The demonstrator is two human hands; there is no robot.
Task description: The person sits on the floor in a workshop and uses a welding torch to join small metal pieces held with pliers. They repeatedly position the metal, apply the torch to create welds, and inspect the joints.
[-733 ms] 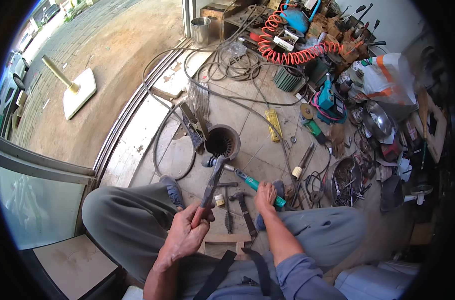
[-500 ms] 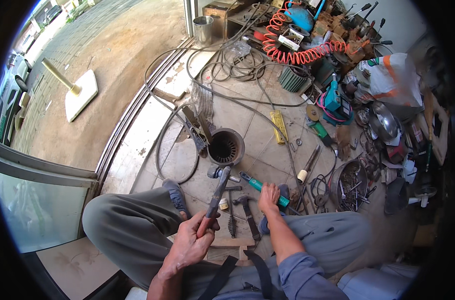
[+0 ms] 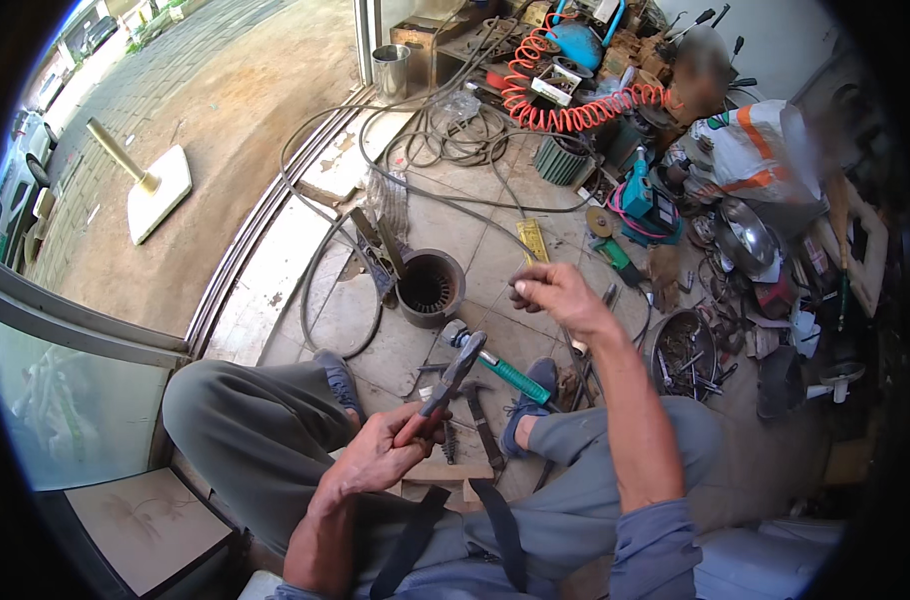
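My left hand (image 3: 387,447) is closed around the red handles of pliers (image 3: 443,388), their dark jaws pointing up and away. A silvery metal piece (image 3: 455,333) shows beside the jaws; whether they grip it I cannot tell. My right hand (image 3: 565,298) is raised over the floor, fingers curled together; what they hold, if anything, is hidden. Between my feet lies a tool with a green grip (image 3: 516,379), and nearer, a dark hammer (image 3: 484,428). A round hollow metal housing (image 3: 430,288), slotted inside, stands just beyond the pliers.
Hoses and cables (image 3: 455,145) coil across the tiles. At right are a green angle grinder (image 3: 615,258), a bowl of metal parts (image 3: 681,352) and a white sack (image 3: 750,160). An orange coiled hose (image 3: 585,117) drapes over clutter. A door track (image 3: 260,225) runs along the left.
My right hand has let go of the green-gripped tool and moved up and away from me, its fingers curled. The left hand, still on the pliers, has shifted slightly right.
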